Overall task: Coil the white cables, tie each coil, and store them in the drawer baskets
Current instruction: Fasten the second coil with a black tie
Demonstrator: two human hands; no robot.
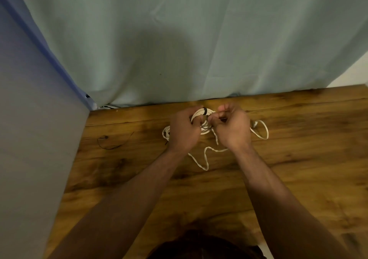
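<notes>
At the far edge of the counter (pixel 298 159), just before the curtain (pixel 199 39), both hands work on one coil (pixel 205 132) of white cable. The left hand (pixel 184 128) has its fingers curled round the coil's left side and holds it raised slightly off the wood. The right hand (pixel 232 127) is clenched small, thumb and fingertips pinched together on what looks like the end of a thin black tie (pixel 205 111), which already bands the top of the coil.

A loose tail (pixel 201 159) of cable wanders over the counter toward the person, and another loop (pixel 261 130) lies past the right hand. Whether these belong to the same cable I cannot tell. A spare tie (pixel 113 142) lies well apart to the left.

The cable looks light, soft and limp, with some spring in it. Released, the loops would likely slacken and slide over one another, so the bundle wants gripping across all its turns at once, close beside the tie. The tie is thin and wiry, best taken at its very ends with fingertips and twisted snug. Too hard a pull could kink the cable. Once tied, the coil should lift easily by any side.
</notes>
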